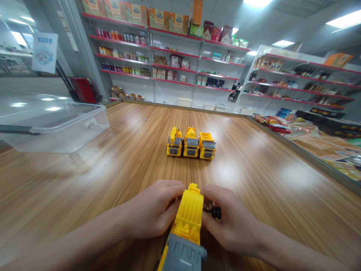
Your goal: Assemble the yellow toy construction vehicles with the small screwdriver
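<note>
A yellow toy truck [189, 210] with a grey front is close to me at the bottom middle, its front end pointing toward me. My left hand [160, 205] is closed against the truck's left side, fingertips hidden behind it. On the other side, my right hand [225, 216] has its fingers curled and pinched around a small black piece [216, 212] with a rounded end, next to the truck's body. Farther up the table stand three yellow and grey toy trucks in a row: a crane truck [174, 143], a cement mixer truck [191, 143] and a dump truck [207, 146].
A clear plastic bin [67, 131] stands on the table [135, 150] at the left. Past the table's right edge lie packaged goods [316, 141]. Stocked shelves [175, 51] line the back. A tiny object [146, 119] lies near the far left.
</note>
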{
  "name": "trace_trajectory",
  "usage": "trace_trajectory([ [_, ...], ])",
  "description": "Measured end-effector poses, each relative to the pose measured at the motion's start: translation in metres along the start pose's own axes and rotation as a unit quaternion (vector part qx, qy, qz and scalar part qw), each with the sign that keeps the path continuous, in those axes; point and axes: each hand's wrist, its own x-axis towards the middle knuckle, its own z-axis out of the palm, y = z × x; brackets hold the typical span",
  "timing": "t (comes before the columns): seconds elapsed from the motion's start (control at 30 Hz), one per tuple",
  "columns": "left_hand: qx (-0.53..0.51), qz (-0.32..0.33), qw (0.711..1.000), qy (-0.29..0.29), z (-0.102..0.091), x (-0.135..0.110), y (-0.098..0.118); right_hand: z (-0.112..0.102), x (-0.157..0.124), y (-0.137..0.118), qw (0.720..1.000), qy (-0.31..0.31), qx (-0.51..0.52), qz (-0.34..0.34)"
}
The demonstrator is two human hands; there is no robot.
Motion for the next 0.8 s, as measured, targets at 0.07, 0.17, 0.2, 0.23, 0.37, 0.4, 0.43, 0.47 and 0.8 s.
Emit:
trace_trajectory([
  [0.07, -0.004, -0.002, 1.0, 0.004, 0.0, 0.0, 0.0, 0.0, 0.0, -0.001, 1.0, -0.007, -0.002, -0.005],
  [0.17, -0.004, 0.001, 1.0, 0.001, 0.001, 0.0, -0.001, 0.0, 0.0, -0.001, 1.0, -0.014, -0.009, -0.009],
  [0.2, -0.002, 0.001, 1.0, 0.001, 0.001, 0.0, -0.001, 0.0, 0.0, -0.001, 1.0, -0.012, -0.012, -0.007],
  [0.23, -0.001, 0.003, 1.0, 0.001, 0.001, 0.0, 0.0, 0.0, -0.001, -0.001, 1.0, -0.01, -0.014, -0.004],
  [0.37, -0.005, -0.001, 1.0, 0.006, 0.0, 0.0, 0.0, 0.0, -0.001, 0.0, 1.0, -0.007, -0.017, 0.003],
  [0.4, -0.008, -0.002, 1.0, 0.006, 0.0, 0.0, 0.0, 0.0, -0.002, 0.0, 1.0, -0.007, -0.02, 0.005],
  [0.43, -0.011, 0.0, 1.0, 0.005, 0.0, 0.0, 0.0, 0.0, -0.001, 0.0, 1.0, -0.007, -0.022, 0.006],
  [0.47, -0.014, 0.001, 1.0, 0.004, 0.001, 0.0, -0.001, -0.001, -0.001, 0.0, 1.0, -0.006, -0.024, 0.007],
  [0.8, 0.013, -0.046, 0.995, 0.084, -0.003, 0.001, 0.002, -0.002, 0.003, 0.021, 0.983, 0.047, -0.155, 0.086],
])
